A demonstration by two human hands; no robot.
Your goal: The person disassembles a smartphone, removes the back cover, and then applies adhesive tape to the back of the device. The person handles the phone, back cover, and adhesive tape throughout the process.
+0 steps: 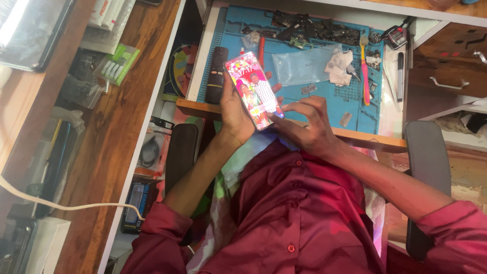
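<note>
L hand (234,109) grips phone (253,90) from behind, forearm angled up from lap. R hand (308,123) curled, fingertips at phone's lower edge, gripping nothing. Phone over desk edge (195,107), long axis upper-left to lower-right, lit screen up.

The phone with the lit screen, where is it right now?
In the head view the phone sits left of centre, held in the left hand over the blue mat's near edge, the right hand touching its bottom.

Desk (355,138) carries blue mat (324,99), perhaps small parts.
</note>
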